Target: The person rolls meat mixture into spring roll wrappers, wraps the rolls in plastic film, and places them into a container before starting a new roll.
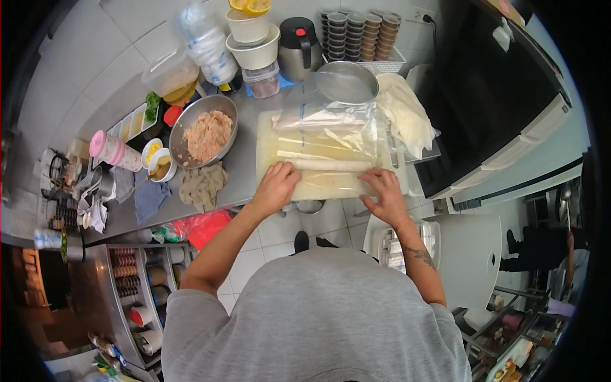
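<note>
Single head-worn view: wide fisheye, aimed forward and steeply down over the wearer's grey shoulders [318, 312], close above left hand [276, 186] and right hand [386, 195] at the steel counter [245, 167].

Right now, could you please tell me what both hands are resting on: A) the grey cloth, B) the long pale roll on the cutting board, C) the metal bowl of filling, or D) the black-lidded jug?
B: the left hand and the right hand each press on one end of the long pale roll, which lies on the cutting board.
</note>
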Motion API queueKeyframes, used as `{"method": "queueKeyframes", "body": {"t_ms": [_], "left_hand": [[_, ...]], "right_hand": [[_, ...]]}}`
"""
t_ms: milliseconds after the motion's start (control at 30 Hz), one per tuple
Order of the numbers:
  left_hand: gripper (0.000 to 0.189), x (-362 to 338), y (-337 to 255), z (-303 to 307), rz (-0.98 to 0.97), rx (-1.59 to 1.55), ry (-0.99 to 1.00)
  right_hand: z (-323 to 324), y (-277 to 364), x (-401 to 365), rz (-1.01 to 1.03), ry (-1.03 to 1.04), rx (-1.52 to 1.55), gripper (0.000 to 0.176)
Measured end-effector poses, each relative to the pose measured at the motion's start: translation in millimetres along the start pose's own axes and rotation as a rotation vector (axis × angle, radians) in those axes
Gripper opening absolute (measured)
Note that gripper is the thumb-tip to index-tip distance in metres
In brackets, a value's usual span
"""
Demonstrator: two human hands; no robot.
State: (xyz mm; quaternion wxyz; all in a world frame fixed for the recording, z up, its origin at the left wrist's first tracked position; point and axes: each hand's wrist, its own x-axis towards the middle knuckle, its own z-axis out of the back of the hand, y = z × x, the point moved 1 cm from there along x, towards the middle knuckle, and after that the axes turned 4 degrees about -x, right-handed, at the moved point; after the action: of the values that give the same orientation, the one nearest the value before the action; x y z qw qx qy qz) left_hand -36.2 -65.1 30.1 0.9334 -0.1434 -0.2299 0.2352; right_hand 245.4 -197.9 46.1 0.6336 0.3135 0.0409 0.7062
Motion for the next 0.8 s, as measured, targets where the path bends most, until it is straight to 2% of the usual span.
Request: {"method": "queueKeyframes", "body": {"t_ms": [100,233,333,433,533,600,633,733,800], "left_hand": [[0.016,16,3,7,0.018,-0.037,-0.063],[0.018,29,19,9,0.106,-0.140,-0.006],[0.019,33,13,19,0.147,-0.239,0.004],[0.019,29,11,26,0.118,-0.220,0.011],[0.018,26,30,16,0.090,-0.155,-0.013],[0.014,31,40,9,0.072,-0.211,-0.087],[0.013,33,46,5,0.104,-0.272,-0.083],[0.011,37,46,2,0.234,-0.427,-0.045],[0.011,34,36,7,0.360,-0.482,0.014]], "right_hand": [[-9,-11,3,-0.005,-0.027,0.015,0.043],[-7,-17,16,-0.062,-0.097,0.091,0.040],[-15,-34,22,-0.021,-0.101,0.103,0.035],[-27,-49,24,-0.089,-0.120,0.260,0.029],[-38,-52,28,-0.292,-0.088,0.559,0.023],[-28,-38,34,-0.274,-0.109,0.455,0.018],[-22,-30,36,-0.267,-0.117,0.401,0.016],[-36,-48,37,-0.461,-0.053,0.627,0.015],[-37,-53,33,-0.447,-0.061,0.633,0.014]]}}
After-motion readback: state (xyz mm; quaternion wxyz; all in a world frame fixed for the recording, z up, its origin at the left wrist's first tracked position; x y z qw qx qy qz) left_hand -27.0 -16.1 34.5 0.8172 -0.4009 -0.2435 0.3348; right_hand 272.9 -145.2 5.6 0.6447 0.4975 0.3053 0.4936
